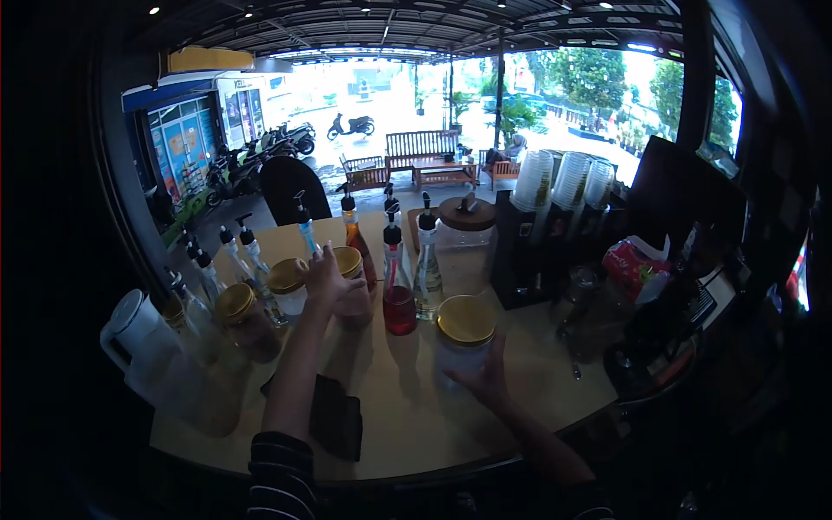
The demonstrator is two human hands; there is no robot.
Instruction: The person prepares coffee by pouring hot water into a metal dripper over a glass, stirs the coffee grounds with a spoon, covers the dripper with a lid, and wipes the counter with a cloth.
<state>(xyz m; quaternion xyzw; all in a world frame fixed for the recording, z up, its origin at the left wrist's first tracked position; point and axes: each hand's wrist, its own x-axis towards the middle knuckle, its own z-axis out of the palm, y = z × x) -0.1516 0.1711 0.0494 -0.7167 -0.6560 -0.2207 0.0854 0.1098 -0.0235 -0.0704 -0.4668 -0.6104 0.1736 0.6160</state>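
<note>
My left hand [325,282] reaches over the table with its fingers spread. It is in front of a gold-lidded jar [353,308] and close to a pump bottle with a blue tint [307,232]; whether it touches either, I cannot tell. Another gold-lidded jar [290,299] is just left of it. My right hand [487,380] is wrapped round the lower right side of a clear jar with a gold lid [466,321], thumb across the front. Between the hands stand a pump bottle of red liquid [399,308] and one of pale liquid [427,282].
A white pitcher [143,334], several pump bottles and a jar with dark contents [251,325] line the left. A dark cloth [336,420] lies near the front edge. On the right are a cup holder [523,260] with stacked plastic cups, a red tissue pack [640,267] and a spoon [576,368].
</note>
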